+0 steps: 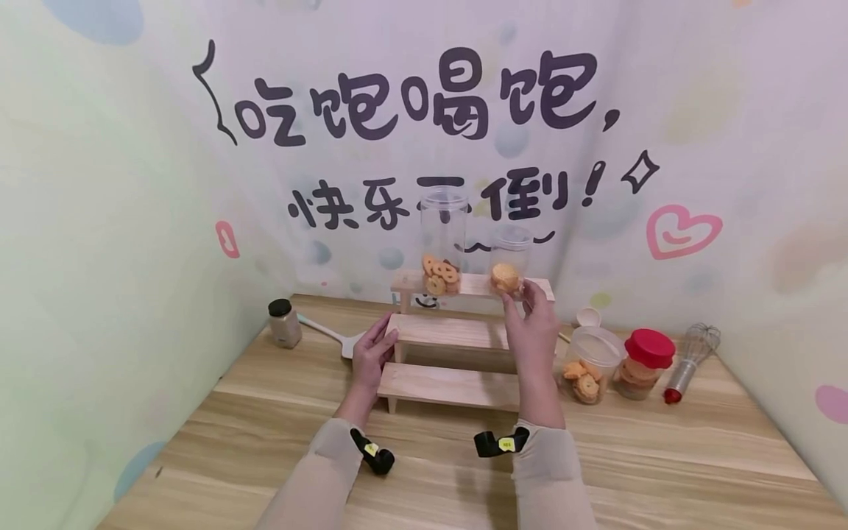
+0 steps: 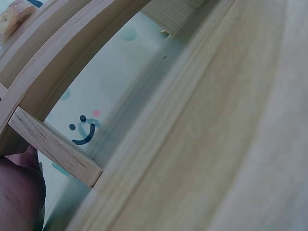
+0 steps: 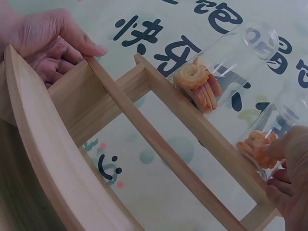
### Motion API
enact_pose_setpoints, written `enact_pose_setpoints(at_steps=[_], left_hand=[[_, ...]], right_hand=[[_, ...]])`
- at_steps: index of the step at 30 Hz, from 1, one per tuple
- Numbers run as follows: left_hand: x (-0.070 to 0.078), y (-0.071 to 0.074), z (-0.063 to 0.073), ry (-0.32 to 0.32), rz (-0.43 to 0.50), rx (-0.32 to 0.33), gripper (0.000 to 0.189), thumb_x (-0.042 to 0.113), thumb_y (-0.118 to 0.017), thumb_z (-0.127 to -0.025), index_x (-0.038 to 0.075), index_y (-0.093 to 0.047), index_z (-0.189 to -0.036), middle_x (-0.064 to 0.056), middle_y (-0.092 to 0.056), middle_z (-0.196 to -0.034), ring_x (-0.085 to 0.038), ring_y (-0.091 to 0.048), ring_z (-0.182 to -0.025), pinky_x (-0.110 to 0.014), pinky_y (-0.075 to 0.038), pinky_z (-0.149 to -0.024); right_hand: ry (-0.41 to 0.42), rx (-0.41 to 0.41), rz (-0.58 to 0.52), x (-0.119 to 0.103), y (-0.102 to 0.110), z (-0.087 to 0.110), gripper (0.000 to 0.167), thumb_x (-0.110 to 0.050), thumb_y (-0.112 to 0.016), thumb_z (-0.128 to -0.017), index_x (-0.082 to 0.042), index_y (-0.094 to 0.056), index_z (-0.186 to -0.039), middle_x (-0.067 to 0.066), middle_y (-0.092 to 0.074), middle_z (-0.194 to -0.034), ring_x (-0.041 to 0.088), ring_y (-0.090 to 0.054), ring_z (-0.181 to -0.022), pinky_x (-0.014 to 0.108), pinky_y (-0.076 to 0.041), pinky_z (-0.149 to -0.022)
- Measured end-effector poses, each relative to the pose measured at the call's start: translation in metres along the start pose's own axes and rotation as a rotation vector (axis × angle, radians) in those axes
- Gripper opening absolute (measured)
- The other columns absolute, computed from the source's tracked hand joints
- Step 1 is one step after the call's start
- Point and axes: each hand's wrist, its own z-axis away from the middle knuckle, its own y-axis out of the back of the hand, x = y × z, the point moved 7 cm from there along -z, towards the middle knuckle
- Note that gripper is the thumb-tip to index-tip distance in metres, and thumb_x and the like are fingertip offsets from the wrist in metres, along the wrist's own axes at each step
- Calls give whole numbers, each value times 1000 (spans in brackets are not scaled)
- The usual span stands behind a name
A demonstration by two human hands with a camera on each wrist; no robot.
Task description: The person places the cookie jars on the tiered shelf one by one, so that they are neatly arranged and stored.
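Observation:
A three-step wooden stand [image 1: 450, 331] stands on the table. My left hand [image 1: 372, 357] grips the left end of its middle step, the thumb [image 3: 91, 47] over the edge and the other fingers curled by the side. On the right of the top step is a short clear jar [image 1: 509, 254] with round cookies in its bottom. My right hand [image 1: 535, 331] holds this jar low down, thumb and fingers around its base. To its left, a taller clear jar [image 1: 444, 228] with ring-shaped cookies [image 3: 193, 77] stands on the same step.
Right of the stand are an open jar of cookies [image 1: 589, 368], a red-lidded jar [image 1: 645, 361], a whisk [image 1: 692, 361] and a pale spoon [image 1: 588, 317]. At the left lie a white spatula [image 1: 331, 333] and a black-capped jar [image 1: 285, 324]. A printed curtain [image 1: 424, 44] hangs behind.

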Motion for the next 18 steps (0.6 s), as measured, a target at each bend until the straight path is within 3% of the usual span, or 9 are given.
enact_pose_setpoints(at_steps=[18], left_hand=[[-1,0,1,6,21,6,53,11,-67,-95,0,-51,-145,-18,-50,-148,-19,-53,-129,-23,-49,-96]], right_hand=[[30,-78,73,0,-1,-1,49,-19,-70,-95,2,-58,-138,22,-62,-133,34,-56,-126,44,-47,-103]])
